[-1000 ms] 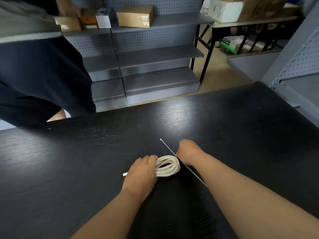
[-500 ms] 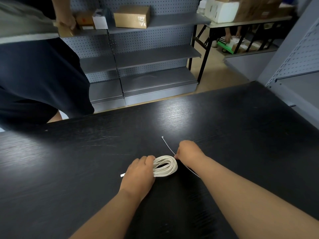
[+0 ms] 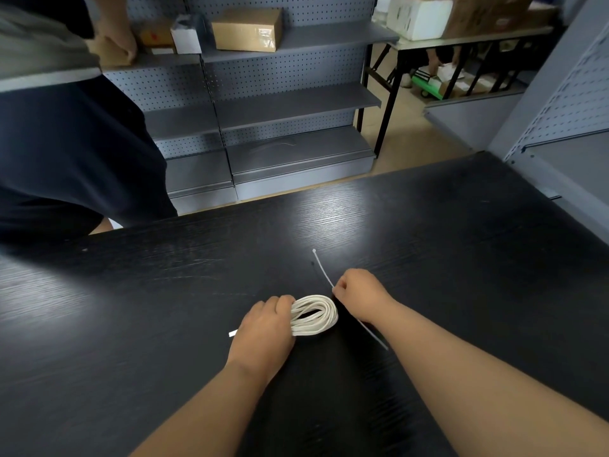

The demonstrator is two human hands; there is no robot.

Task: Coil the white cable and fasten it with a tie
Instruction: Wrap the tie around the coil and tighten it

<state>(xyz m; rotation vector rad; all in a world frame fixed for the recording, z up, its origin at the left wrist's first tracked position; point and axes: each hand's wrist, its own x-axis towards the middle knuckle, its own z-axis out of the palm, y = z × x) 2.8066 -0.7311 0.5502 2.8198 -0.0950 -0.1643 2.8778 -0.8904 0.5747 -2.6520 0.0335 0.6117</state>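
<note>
The white cable (image 3: 314, 314) lies wound in a flat coil on the black table (image 3: 164, 324). My left hand (image 3: 265, 328) grips the coil's left side, and a white plug end (image 3: 233, 333) pokes out to the left of that hand. My right hand (image 3: 361, 296) pinches a thin white tie (image 3: 321, 268) just right of the coil. The tie's head points away from me, lifted a little off the table; its tail runs back under my right wrist.
Another person in dark clothes (image 3: 72, 153) stands at the table's far left edge, one hand on a grey shelf unit (image 3: 290, 103) with cardboard boxes (image 3: 247, 29). A folding table (image 3: 461, 41) with boxes stands at back right. A grey rack (image 3: 566, 127) borders the right.
My right hand has lifted the tie, so its head end now rises and bends off the table. My left hand stays on the coil. The other person's hand has moved along the shelf.
</note>
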